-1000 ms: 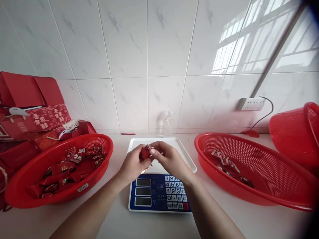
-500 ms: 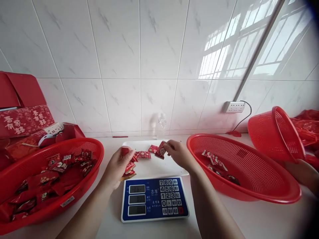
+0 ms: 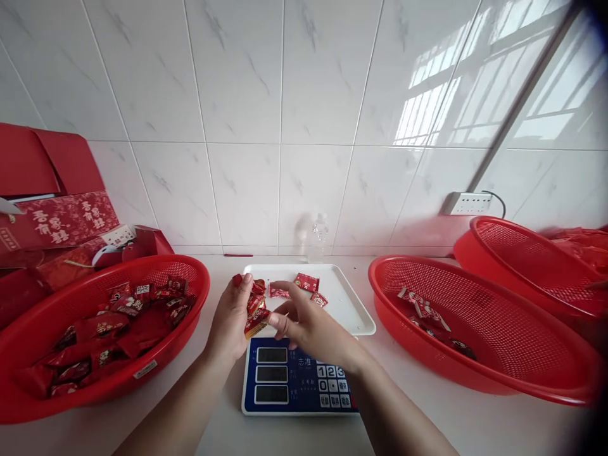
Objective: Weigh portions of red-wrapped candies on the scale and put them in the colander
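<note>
My left hand (image 3: 232, 320) is closed around several small red snack packets (image 3: 256, 307), which stick out between its thumb and fingers above the scale's front edge. My right hand (image 3: 308, 323) is close beside them, fingers curved and apart, its thumb tip at the lowest packet, which has a gold edge. Behind the hands, a few red packets (image 3: 306, 282) lie on the white tray (image 3: 349, 310) of a digital scale. Its blue keypad panel (image 3: 299, 396) is partly covered by my right hand and wrist.
To the left stands a red perforated basket (image 3: 202, 285) of red packets, with red boxes (image 3: 66, 221) behind it. On the right, another red basket (image 3: 479, 291) holds a few packets. Further back are a tilted basket (image 3: 479, 237), a clear bottle (image 3: 319, 237) and a power strip (image 3: 468, 203).
My right hand has moved left from over the tray to the packets in my left hand. The view has shifted slightly. The far-right basket has been lowered and another person's hand there is out of sight.
</note>
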`<action>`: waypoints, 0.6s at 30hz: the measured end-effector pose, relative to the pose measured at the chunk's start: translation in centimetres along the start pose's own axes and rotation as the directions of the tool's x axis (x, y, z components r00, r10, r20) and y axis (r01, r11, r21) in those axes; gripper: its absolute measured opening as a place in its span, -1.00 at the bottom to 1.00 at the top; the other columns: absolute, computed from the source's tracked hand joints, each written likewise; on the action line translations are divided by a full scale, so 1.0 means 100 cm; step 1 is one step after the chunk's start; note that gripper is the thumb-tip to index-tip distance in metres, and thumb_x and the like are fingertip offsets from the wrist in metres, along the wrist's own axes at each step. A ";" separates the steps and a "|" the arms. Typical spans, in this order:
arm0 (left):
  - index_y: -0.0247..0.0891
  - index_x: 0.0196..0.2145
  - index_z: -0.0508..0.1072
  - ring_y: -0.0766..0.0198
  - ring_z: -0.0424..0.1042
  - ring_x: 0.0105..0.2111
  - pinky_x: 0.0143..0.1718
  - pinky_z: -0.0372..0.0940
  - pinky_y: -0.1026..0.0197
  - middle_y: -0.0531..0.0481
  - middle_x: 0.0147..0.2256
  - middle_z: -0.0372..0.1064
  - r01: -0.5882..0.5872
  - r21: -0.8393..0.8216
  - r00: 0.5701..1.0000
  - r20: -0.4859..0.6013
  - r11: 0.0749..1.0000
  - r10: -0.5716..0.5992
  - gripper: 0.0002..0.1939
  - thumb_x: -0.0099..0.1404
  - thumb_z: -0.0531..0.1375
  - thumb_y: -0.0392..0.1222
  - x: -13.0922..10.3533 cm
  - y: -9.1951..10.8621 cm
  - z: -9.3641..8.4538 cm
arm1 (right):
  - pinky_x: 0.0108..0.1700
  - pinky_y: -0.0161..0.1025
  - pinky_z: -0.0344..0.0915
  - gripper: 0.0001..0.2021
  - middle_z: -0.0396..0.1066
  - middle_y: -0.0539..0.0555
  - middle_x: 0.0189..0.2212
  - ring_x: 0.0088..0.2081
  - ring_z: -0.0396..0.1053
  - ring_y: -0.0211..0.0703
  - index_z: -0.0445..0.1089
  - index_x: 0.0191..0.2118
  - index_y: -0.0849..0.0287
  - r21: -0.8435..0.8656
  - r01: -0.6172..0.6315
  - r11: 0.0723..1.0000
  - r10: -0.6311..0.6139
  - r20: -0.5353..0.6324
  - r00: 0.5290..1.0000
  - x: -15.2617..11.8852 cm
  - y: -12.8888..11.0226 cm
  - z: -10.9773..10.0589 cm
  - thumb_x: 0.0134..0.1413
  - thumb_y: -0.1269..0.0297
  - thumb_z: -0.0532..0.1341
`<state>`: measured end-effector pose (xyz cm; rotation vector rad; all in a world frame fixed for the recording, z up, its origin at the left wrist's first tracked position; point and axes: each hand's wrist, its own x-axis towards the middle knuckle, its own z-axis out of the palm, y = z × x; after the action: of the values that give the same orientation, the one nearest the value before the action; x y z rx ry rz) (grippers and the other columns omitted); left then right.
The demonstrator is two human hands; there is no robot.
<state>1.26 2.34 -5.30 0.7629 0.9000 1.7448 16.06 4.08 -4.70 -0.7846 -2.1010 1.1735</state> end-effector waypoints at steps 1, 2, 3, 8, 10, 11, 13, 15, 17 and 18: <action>-0.23 -0.43 0.35 0.47 0.32 -0.57 -0.57 0.23 0.43 0.16 -0.53 0.32 -0.012 0.000 1.000 -0.002 1.000 0.012 -0.63 0.03 0.33 0.10 -0.002 -0.002 0.001 | -0.41 -0.26 0.30 -0.48 0.45 0.06 -0.32 -0.38 0.41 -0.20 0.02 0.19 0.06 0.034 0.017 0.999 -0.017 0.011 1.000 0.000 -0.001 0.007 0.18 0.03 0.12; -0.23 -0.42 0.34 0.46 0.32 -0.57 -0.58 0.23 0.43 0.16 -0.52 0.31 -0.014 0.001 1.000 -0.005 1.000 0.014 -0.62 0.04 0.32 0.12 -0.003 -0.003 0.002 | -0.41 -0.26 0.31 -0.47 0.44 0.04 -0.36 -0.40 0.40 -0.20 0.00 0.19 0.07 0.039 0.028 0.999 -0.028 -0.013 1.000 0.001 0.000 0.013 0.18 0.06 0.13; -0.22 -0.40 0.34 0.45 0.33 -0.56 -0.58 0.24 0.41 0.16 -0.51 0.32 -0.010 0.003 1.000 -0.007 1.000 0.010 -0.60 0.03 0.32 0.13 -0.004 -0.005 0.002 | -0.41 -0.25 0.31 -0.50 0.43 0.02 -0.41 -0.41 0.39 -0.20 0.02 0.18 0.08 0.024 0.034 0.999 -0.033 -0.055 0.998 0.002 0.000 0.018 0.18 0.11 0.14; -0.19 -0.37 0.28 0.36 0.39 -0.46 -0.50 0.29 0.34 0.12 -0.41 0.36 0.024 0.022 0.998 0.053 0.999 -0.025 -0.57 -0.03 0.37 0.08 -0.004 -0.007 0.003 | -0.37 -0.23 0.32 -0.62 0.44 0.00 -0.45 -0.44 0.39 -0.21 0.18 0.09 0.10 -0.034 -0.007 0.999 0.000 -0.205 0.979 0.007 0.002 0.019 0.14 0.32 0.13; -0.19 -0.37 0.29 0.36 0.39 -0.40 -0.44 0.29 0.34 0.11 -0.38 0.36 0.016 0.055 0.997 0.077 0.998 -0.021 -0.59 -0.03 0.39 0.02 -0.004 -0.008 0.002 | -0.35 -0.24 0.32 -0.63 0.45 0.01 -0.43 -0.42 0.40 -0.22 0.22 0.07 0.11 -0.025 0.009 1.000 -0.015 -0.218 0.976 0.007 0.001 0.014 0.12 0.35 0.13; -0.20 -0.36 0.29 0.36 0.39 -0.38 -0.41 0.29 0.35 0.11 -0.37 0.36 0.008 0.073 0.996 0.087 0.997 -0.014 -0.60 -0.02 0.38 0.00 -0.004 -0.009 0.001 | -0.34 -0.25 0.33 -0.64 0.46 0.01 -0.42 -0.41 0.40 -0.23 0.23 0.06 0.12 -0.019 0.024 1.000 -0.027 -0.222 0.975 0.006 0.000 0.012 0.12 0.36 0.13; -0.20 -0.36 0.30 0.35 0.38 -0.36 -0.39 0.29 0.34 0.09 -0.36 0.37 -0.008 0.105 0.994 0.106 0.994 -0.003 -0.64 0.02 0.36 0.00 -0.003 -0.010 0.000 | -0.32 -0.26 0.32 -0.66 0.46 0.00 -0.41 -0.39 0.40 -0.24 0.23 0.05 0.12 -0.007 0.053 0.999 -0.053 -0.231 0.972 0.004 -0.001 0.010 0.13 0.36 0.12; -0.20 -0.35 0.29 0.34 0.39 -0.35 -0.36 0.29 0.32 0.08 -0.36 0.38 -0.035 0.132 0.992 0.125 0.991 0.019 -0.67 0.08 0.33 0.00 -0.003 -0.012 -0.002 | -0.33 -0.27 0.32 -0.69 0.45 -0.02 -0.43 -0.40 0.40 -0.25 0.23 0.02 0.11 0.008 0.071 0.997 -0.067 -0.235 0.970 0.002 -0.001 0.009 0.14 0.35 0.11; -0.20 -0.34 0.29 0.34 0.39 -0.37 -0.37 0.29 0.32 0.08 -0.37 0.38 -0.077 0.174 0.989 0.137 0.982 0.054 -0.69 0.11 0.31 -0.01 -0.004 -0.012 -0.003 | -0.35 -0.28 0.31 -0.73 0.44 -0.04 -0.46 -0.42 0.40 -0.25 0.23 -0.02 0.11 0.033 0.088 0.996 -0.078 -0.234 0.969 0.001 -0.003 0.008 0.15 0.35 0.10; -0.19 -0.33 0.30 0.35 0.38 -0.40 -0.42 0.28 0.33 0.09 -0.39 0.38 -0.093 0.203 0.988 0.143 0.975 0.065 -0.69 0.11 0.30 -0.01 -0.004 -0.011 -0.004 | -0.35 -0.28 0.31 -0.75 0.44 -0.04 -0.46 -0.42 0.41 -0.25 0.23 -0.04 0.11 0.046 0.096 0.994 -0.082 -0.235 0.969 0.001 -0.003 0.008 0.15 0.34 0.10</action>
<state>1.61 2.13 -6.51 1.0555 0.9810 1.6607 15.35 3.61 -4.73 -0.7543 -1.8819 1.0359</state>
